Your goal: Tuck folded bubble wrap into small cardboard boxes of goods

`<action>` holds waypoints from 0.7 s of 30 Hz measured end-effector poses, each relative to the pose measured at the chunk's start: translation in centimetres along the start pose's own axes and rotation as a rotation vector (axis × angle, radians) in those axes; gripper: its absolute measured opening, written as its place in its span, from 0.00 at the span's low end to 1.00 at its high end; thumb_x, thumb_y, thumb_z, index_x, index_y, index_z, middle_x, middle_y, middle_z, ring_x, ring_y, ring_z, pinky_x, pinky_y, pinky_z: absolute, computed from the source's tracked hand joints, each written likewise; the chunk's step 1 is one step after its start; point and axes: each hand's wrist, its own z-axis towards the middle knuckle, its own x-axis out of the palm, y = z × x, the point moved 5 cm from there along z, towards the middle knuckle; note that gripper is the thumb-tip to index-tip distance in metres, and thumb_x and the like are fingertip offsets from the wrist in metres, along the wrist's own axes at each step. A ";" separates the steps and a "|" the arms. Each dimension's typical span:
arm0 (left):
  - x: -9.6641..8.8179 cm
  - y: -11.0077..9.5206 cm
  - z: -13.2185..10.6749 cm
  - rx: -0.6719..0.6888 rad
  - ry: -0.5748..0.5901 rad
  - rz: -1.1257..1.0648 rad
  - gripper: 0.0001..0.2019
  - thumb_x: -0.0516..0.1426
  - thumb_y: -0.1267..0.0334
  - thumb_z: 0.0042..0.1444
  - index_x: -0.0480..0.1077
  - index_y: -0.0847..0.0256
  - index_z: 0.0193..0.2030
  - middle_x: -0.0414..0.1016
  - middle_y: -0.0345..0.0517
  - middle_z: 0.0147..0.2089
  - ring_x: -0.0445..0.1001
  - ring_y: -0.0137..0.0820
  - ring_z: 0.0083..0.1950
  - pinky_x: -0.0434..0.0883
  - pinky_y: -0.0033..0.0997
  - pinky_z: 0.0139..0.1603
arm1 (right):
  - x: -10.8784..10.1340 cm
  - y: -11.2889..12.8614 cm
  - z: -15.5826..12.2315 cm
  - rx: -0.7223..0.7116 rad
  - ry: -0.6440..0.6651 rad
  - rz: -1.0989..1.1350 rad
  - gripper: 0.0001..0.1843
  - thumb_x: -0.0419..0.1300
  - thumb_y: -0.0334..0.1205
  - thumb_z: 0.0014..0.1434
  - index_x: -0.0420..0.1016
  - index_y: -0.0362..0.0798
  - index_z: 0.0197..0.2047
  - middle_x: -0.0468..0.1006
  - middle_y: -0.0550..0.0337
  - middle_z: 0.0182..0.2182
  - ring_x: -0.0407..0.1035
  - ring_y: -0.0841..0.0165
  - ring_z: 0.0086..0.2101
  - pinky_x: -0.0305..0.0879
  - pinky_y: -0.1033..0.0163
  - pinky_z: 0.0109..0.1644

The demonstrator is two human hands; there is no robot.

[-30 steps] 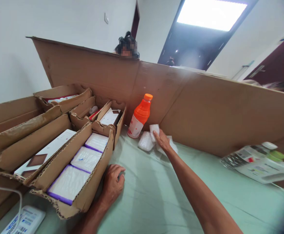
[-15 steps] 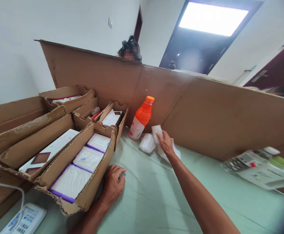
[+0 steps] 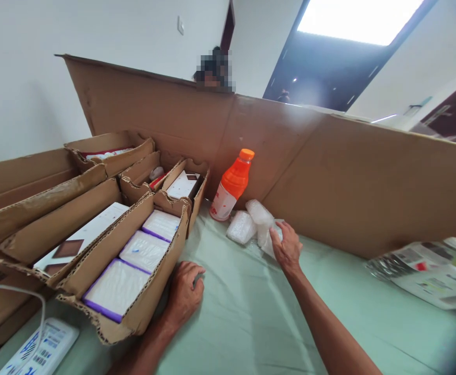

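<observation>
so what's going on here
A person is at a green table. Their right hand has its fingers on a small pile of bubble-wrap pouches beside an orange bottle, close to a tall cardboard wall. Their left hand lies curled on the table next to a cardboard box that holds three white packets.

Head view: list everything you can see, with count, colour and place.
cardboard wall: one, brown, across the back
bottle: one, orange, white label, against the cardboard wall
bubble-wrap bags: about three, clear white, beside the bottle
cardboard trays: several, brown, left
pads: three, white with purple edges, nearest tray
table cover: one, pale green
printed packets: a few, far right
white device: one, bottom left, cabled
left hand: curled on the table cover beside the nearest tray
right hand: on the bubble-wrap bags
</observation>
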 end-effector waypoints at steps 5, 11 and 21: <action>0.0 -0.1 0.0 -0.007 -0.009 0.012 0.14 0.51 0.75 0.51 0.76 0.60 0.38 0.79 0.50 0.39 0.75 0.40 0.45 0.73 0.42 0.48 | 2.5 -1.0 -1.8 -0.024 0.130 0.077 0.33 0.44 0.61 0.62 0.75 0.47 0.54 0.77 0.46 0.55 0.68 0.55 0.56 0.62 0.47 0.62; 0.2 0.0 0.1 -0.003 -0.021 0.011 0.14 0.52 0.76 0.50 0.75 0.60 0.37 0.79 0.50 0.39 0.75 0.40 0.45 0.72 0.42 0.48 | 2.7 -1.8 -1.8 0.023 0.118 0.137 0.35 0.45 0.63 0.59 0.75 0.46 0.53 0.77 0.44 0.55 0.69 0.52 0.55 0.61 0.44 0.62; 0.3 0.1 0.1 -0.010 -0.019 -0.004 0.13 0.52 0.76 0.50 0.74 0.60 0.37 0.78 0.50 0.39 0.74 0.40 0.45 0.71 0.41 0.48 | 4.7 -0.5 -0.4 0.100 0.013 0.205 0.39 0.47 0.63 0.59 0.69 0.41 0.59 0.74 0.40 0.55 0.68 0.53 0.52 0.63 0.48 0.58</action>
